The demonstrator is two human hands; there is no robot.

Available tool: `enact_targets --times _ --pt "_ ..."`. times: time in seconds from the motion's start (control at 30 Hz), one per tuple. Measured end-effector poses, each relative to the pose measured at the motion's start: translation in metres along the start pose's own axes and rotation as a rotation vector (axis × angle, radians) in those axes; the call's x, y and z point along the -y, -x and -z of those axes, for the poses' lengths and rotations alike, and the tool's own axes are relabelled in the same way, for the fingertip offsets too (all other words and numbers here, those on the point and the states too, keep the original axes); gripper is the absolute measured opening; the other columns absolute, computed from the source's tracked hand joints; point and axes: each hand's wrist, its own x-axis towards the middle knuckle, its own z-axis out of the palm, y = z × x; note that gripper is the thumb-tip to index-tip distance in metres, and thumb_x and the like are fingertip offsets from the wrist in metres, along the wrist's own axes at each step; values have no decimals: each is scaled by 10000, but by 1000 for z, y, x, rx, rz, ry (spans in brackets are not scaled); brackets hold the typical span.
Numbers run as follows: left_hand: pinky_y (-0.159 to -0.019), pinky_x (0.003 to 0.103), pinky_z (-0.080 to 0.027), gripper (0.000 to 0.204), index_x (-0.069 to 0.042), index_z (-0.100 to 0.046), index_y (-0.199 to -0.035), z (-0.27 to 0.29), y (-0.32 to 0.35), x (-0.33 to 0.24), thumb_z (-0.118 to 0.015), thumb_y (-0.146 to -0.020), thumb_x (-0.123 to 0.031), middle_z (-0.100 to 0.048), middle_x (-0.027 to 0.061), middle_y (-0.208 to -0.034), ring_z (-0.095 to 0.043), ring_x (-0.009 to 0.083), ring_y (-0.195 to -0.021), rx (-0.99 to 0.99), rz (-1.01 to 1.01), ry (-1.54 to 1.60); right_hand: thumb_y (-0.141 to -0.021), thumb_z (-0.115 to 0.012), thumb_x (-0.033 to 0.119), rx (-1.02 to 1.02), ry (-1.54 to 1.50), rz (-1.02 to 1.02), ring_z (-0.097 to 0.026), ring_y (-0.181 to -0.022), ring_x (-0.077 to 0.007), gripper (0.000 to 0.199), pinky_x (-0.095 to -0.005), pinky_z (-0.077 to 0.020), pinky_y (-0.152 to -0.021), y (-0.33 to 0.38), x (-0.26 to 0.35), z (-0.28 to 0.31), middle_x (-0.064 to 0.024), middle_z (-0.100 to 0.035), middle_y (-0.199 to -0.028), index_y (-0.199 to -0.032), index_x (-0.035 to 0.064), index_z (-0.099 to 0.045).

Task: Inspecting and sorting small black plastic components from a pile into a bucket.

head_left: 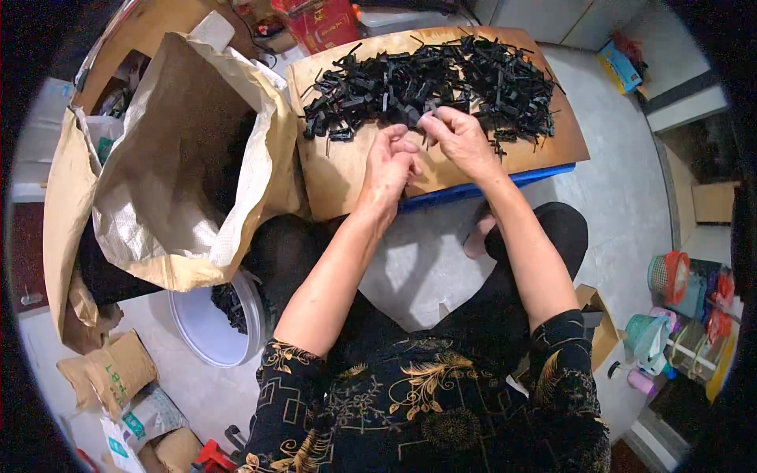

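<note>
A heap of small black plastic parts [509,91], many with thin stems, is spread over a wooden board [335,185]. At the near edge of the heap my right hand [465,146] pinches one black plastic part [432,105] between thumb and fingers. Close beside it on the left, my left hand [388,169] hovers over the board with its fingers curled in. What those fingers hold, if anything, is too small to tell. The fingertips of both hands are nearly together.
Left of the board stands a large open paper sack [130,213] with a pale lining. Below it, a white bucket [188,335] contains more black parts. A blue edge [449,197] shows under the board. Baskets [670,276] and packets lie at the far right.
</note>
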Motion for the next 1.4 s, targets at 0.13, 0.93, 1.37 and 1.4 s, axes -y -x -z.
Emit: enact_targets --times 0.13,0.93,1.37,1.4 --pt "-483 228 -413 740 34 -215 -1320 4 3 -9 -620 -704 -29 -537 55 -783 -523 109 -552 98 9 -40 -910 -472 251 174 -46 4 -384 -529 -30 257 -183 -306 -466 20 15 4 39 -485 -627 -817 42 -589" --pt "-440 194 -383 312 -68 -462 -1055 2 11 -6 -610 -783 -33 -494 -11 -648 -518 66 -535 171 -146 -195 -943 -410 308 239 -234 -125 -325 -463 -11 248 -172 -254 -393 40 14 0 68 -395 -579 -862 89 -493" --pt "-483 218 -399 238 -68 -407 -920 9 3 2 -609 -797 -49 -460 -3 -710 -455 74 -579 187 -188 -386 -930 -436 280 254 85 28 -381 -587 -85 281 -251 -343 -522 40 12 -4 11 -399 -631 -804 33 -477" --pt "-483 218 -399 238 -68 -407 -920 10 2 4 -609 -797 -49 -460 -3 -710 -455 74 -579 188 -183 -384 -929 -438 277 253 102 38 -386 -598 -91 278 -256 -349 -533 39 12 -5 5 -404 -636 -813 28 -479"
